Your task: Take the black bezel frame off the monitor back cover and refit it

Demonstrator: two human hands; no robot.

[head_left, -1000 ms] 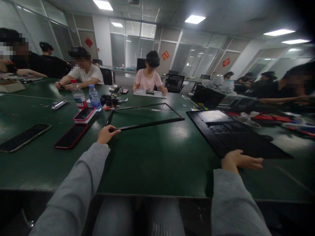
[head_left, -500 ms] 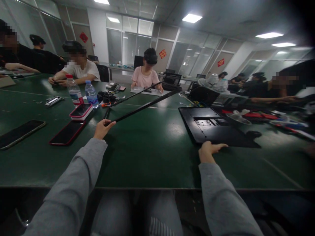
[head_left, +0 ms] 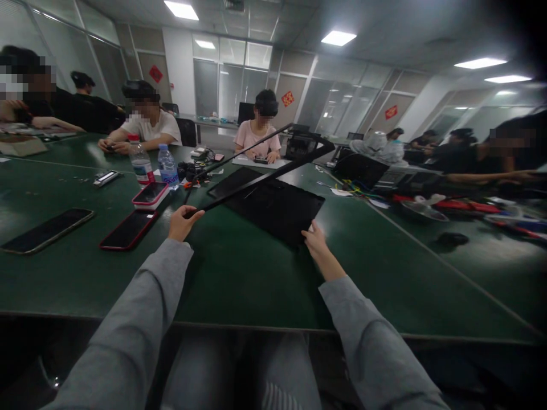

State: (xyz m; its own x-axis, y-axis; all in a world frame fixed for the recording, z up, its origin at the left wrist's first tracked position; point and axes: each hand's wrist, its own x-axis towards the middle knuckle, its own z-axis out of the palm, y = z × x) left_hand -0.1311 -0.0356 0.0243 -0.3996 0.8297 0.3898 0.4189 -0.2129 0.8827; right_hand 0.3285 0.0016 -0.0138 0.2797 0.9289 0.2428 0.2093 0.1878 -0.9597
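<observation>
Spanning lower centre, green tabletop point(head_left: 252, 285) gave room; left hand point(head_left: 183, 224) pinched a tilted black frame point(head_left: 265, 176), right hand point(head_left: 317, 242) gripped a black panel point(head_left: 280, 210) by its edge.

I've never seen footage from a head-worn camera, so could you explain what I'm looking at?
There is no robot here. The pictures come from one camera on a person's head, looking forward and down at their own bare hands. The left hand holds a thin black frame by its near corner, the far side tilted up. The right hand grips the edge of a flat black panel. On the green table, to the left, are a red-edged phone, a red-capped bottle and a blue-capped bottle.
</observation>
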